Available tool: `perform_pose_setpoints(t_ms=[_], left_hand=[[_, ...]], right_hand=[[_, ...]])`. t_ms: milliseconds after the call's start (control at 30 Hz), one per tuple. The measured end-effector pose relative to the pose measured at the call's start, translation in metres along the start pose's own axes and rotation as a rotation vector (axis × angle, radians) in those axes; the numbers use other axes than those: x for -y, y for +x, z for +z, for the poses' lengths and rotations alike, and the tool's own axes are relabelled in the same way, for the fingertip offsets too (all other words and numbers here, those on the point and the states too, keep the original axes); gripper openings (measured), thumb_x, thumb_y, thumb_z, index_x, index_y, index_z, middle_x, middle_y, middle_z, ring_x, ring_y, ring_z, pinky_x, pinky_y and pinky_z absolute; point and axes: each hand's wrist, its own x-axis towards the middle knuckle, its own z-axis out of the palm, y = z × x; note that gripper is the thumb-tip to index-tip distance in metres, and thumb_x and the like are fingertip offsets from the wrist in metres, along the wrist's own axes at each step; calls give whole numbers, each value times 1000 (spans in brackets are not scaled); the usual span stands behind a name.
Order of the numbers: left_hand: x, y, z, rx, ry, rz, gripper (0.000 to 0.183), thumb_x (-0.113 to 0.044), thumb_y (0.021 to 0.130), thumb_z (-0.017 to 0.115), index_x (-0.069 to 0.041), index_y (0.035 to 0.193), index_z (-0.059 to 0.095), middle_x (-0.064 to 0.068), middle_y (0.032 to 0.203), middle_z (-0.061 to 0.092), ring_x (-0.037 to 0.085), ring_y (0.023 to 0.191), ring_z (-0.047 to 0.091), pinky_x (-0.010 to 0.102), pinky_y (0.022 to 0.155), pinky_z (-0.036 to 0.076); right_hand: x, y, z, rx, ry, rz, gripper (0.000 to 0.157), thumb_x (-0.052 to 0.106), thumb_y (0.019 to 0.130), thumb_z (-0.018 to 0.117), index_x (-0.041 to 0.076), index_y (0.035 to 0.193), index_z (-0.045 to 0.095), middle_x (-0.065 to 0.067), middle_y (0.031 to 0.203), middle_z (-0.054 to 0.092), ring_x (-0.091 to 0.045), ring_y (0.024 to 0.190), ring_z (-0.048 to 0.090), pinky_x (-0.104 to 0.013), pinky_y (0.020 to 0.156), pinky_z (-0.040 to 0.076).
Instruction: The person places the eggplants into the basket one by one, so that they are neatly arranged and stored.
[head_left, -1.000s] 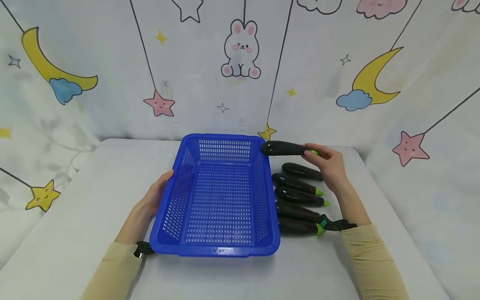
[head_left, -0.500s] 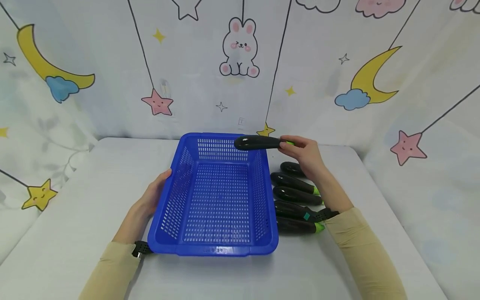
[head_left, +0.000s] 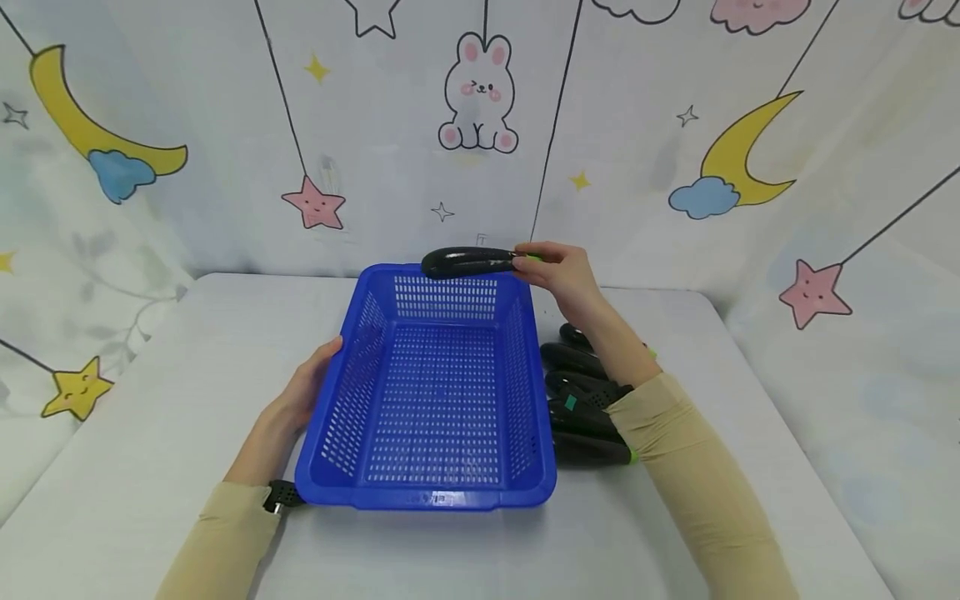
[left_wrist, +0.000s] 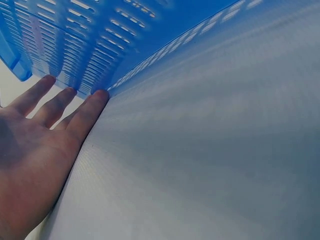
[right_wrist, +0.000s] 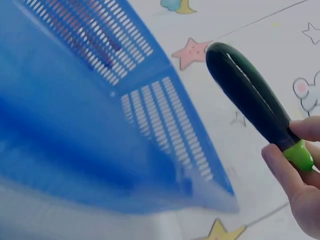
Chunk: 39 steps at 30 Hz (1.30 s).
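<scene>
A dark, glossy eggplant (head_left: 468, 262) is held up level above the far rim of a blue plastic basket (head_left: 427, 500). My right hand (head_left: 562, 275) pinches it at the green stem end, between thumb and fingers, as the right wrist view confirms for the eggplant (right_wrist: 250, 95). Nothing lies inside the basket, whose walls and floor are slotted. On its left side my left hand (head_left: 303, 387) touches the basket near the rim. Straight fingers (left_wrist: 50, 107) reach the outer wall in the left wrist view; the thumb is out of sight there.
Several more eggplants (head_left: 588, 450) lie in a row along the basket's right side, partly hidden by my right forearm. All rests on a white-covered table (head_left: 172, 375). Behind it hangs a white curtain (head_left: 390, 125) printed with moons, stars and a rabbit.
My right hand has carried the eggplant leftward and a little upward, from beside the basket's far right corner to above its far rim. The left hand and basket hold their place.
</scene>
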Motion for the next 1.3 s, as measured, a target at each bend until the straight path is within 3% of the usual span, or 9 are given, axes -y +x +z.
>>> perform_pose_setpoints(t_ms=[267, 533, 833, 1200, 1300], left_hand=[[1, 0, -1, -31, 55, -12, 82, -56, 102, 26, 1, 157, 0, 7, 119, 59, 18, 99, 67, 35, 80, 59], [1, 0, -2, -18, 65, -4, 82, -56, 102, 25, 0, 157, 0, 9, 121, 57, 19, 100, 67, 37, 81, 59], [-1, 0, 0, -4, 65, -23, 85, -57, 101, 27, -1, 158, -3, 11, 124, 53, 19, 102, 66, 38, 82, 59], [-2, 2, 0, -3, 42, -22, 83, -57, 102, 28, -4, 158, 0, 13, 125, 53, 20, 103, 66, 38, 81, 59], [-2, 0, 0, -11, 32, -24, 82, -58, 102, 28, -4, 158, 1, 11, 124, 54, 19, 102, 66, 37, 81, 59]], right_hand=[[9, 10, 26, -24, 45, 30, 34, 3, 94, 67, -8, 126, 63, -16, 121, 62, -16, 94, 72, -29, 90, 56], [-1, 16, 48, -24, 53, 65, 33, -1, 94, 66, -9, 126, 62, -17, 126, 59, -24, 103, 70, -43, 102, 50], [-17, 17, 66, -58, -69, 134, 32, 2, 93, 69, -5, 124, 66, -16, 131, 59, -28, 110, 68, -29, 91, 57], [-34, 13, 75, -83, -111, 239, 30, 0, 92, 68, -4, 122, 67, -19, 124, 64, -32, 112, 67, -42, 101, 51], [-39, 13, 77, -72, -175, 248, 30, 3, 92, 69, -1, 122, 68, -17, 124, 65, -30, 110, 68, -42, 102, 51]])
